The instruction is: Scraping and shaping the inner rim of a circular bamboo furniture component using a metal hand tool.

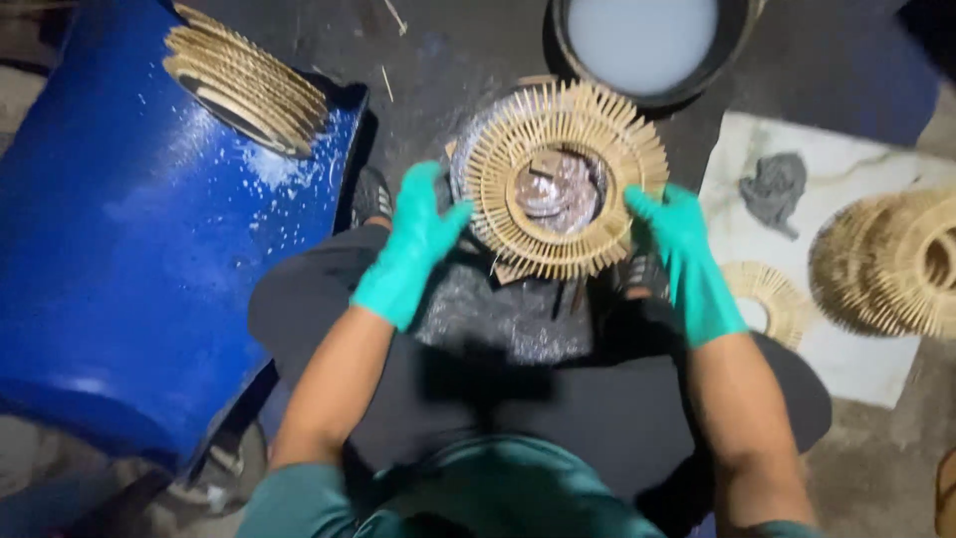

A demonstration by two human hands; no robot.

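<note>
Both green-gloved hands, left hand and right hand, clasp the round bamboo-stick wheel by its rim, seemingly mid-shaping; next needs steady, even pressure.

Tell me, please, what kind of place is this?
Probably a small craft workshop on a floor. The left hand and right hand, in green gloves, hold a round bamboo-stick ring; similar rings are stacked on a blue drum, near a basin of whitish liquid.
</note>
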